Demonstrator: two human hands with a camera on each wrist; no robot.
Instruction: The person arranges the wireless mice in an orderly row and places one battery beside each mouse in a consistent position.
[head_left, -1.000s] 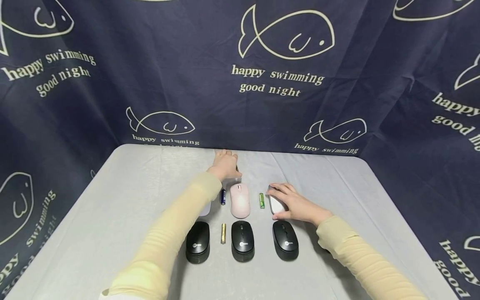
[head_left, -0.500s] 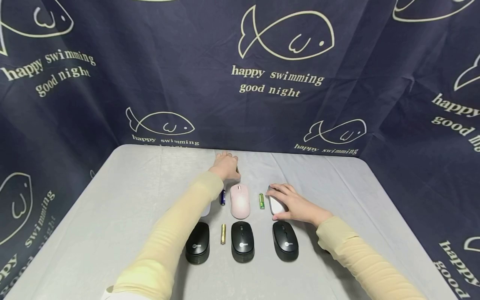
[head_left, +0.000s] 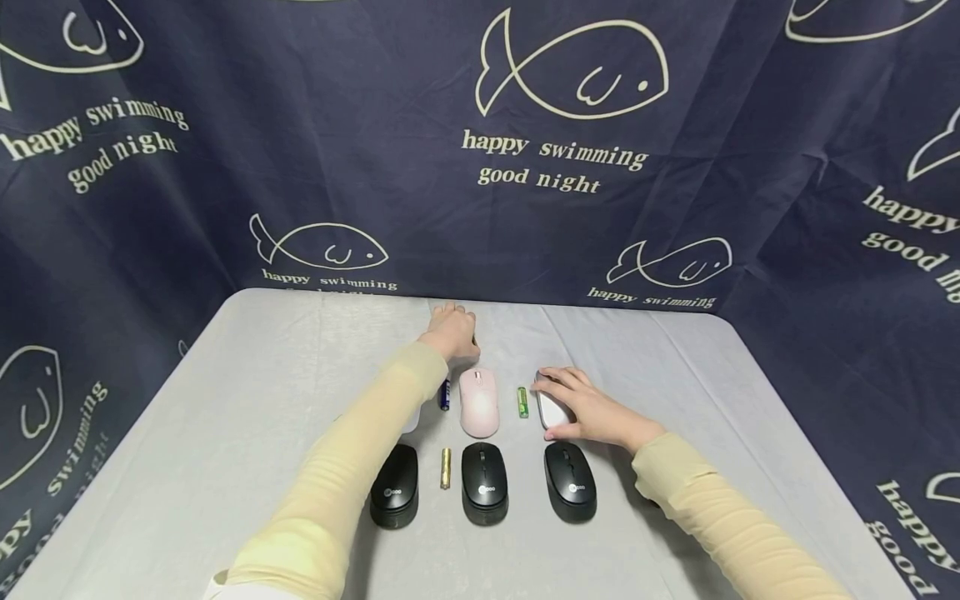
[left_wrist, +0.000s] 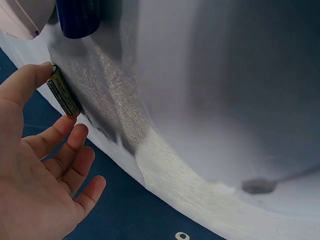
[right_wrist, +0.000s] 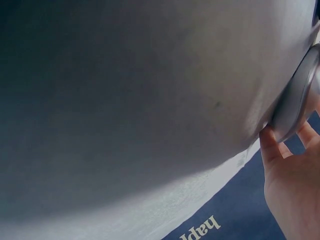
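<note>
At the far side of the table, my left hand [head_left: 452, 332] pinches a small dark battery with yellow markings [left_wrist: 63, 93] between thumb and index finger. The other fingers are spread loosely, as the left wrist view shows. Just nearer than that hand lie a blue battery [head_left: 446, 395] and a pink mouse [head_left: 479, 403]. My right hand [head_left: 588, 407] holds a white mouse [head_left: 553, 410] on the table, thumb on its near side and fingers over the far part. In the right wrist view the mouse's grey side [right_wrist: 292, 102] shows against the fingers. A green battery [head_left: 522, 402] lies left of it.
Three black mice, left [head_left: 395, 486], middle [head_left: 484, 483] and right [head_left: 571, 482], form the nearer row. A gold battery [head_left: 446, 468] lies between the left two. My left sleeve mostly covers a pale mouse [head_left: 411, 421]. A dark blue curtain [head_left: 555, 233] stands behind the table [head_left: 637, 350].
My left hand has shifted very slightly toward me and its thumb has drawn in a little. The right hand, mice and loose batteries have stayed in place.
</note>
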